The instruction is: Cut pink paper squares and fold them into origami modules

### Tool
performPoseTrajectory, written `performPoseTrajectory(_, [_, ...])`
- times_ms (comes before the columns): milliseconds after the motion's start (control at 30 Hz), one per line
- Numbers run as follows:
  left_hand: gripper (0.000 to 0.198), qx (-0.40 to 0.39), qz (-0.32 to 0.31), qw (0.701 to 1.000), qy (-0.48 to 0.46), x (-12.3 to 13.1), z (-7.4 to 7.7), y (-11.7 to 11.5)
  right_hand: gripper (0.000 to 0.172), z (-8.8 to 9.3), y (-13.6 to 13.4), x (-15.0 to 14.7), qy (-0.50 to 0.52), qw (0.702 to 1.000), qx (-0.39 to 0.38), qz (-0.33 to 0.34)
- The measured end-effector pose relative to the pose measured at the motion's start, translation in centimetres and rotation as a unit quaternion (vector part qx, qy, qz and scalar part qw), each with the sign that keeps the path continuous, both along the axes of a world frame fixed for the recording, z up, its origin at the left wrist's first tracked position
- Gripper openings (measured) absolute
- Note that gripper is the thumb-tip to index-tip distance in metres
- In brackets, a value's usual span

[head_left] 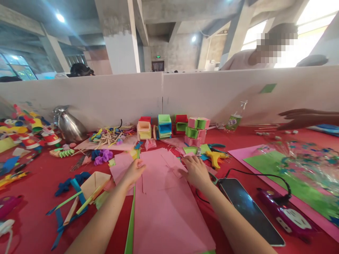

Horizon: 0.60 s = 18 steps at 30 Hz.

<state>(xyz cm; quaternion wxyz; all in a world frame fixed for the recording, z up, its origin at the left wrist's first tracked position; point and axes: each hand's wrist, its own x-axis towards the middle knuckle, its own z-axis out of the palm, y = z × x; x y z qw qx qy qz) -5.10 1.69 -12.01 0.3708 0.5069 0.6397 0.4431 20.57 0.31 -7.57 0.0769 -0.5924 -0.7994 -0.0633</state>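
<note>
Pink paper sheets (169, 211) lie stacked in front of me on the red table, with green sheets showing under their edges. My left hand (134, 173) is at the stack's left edge, fingers curled together; what they hold, if anything, is too small to make out. Over the right edge of the stack my right hand (196, 171) is spread, palm down, fingertips near a small green paper piece (190, 150). Just right of it lies a yellow glue gun (216, 158). Scissors are partly hidden behind my right hand.
Folded paper boxes (164, 126) stand at the back before a white partition (119, 95). A phone (249, 208) and purple power bank (288, 211) lie right. Left are paper strips (74, 197) and a metal jug (69, 123). Another person's hand (304, 118) reaches in right.
</note>
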Motion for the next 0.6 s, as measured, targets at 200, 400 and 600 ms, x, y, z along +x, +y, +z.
performPoseTrajectory(200, [0.029, 0.038, -0.037, 0.998, 0.029, -0.9, -0.8, -0.1, 0.023, -1.8, 0.0, -2.1, -0.011, 0.998, -0.022, 0.066])
performPoseTrajectory(400, [0.041, 0.057, -0.081, 0.995, -0.008, -0.8, -0.9, -2.3, 0.032, -1.9, -0.2, -2.3, -0.007, 0.999, -0.005, 0.042])
performPoseTrajectory(600, [0.035, -0.061, 0.000, 0.976, -0.209, 0.1, 1.2, -3.2, 0.040, -2.5, -1.6, -3.7, 0.025, 0.953, -0.057, 0.296])
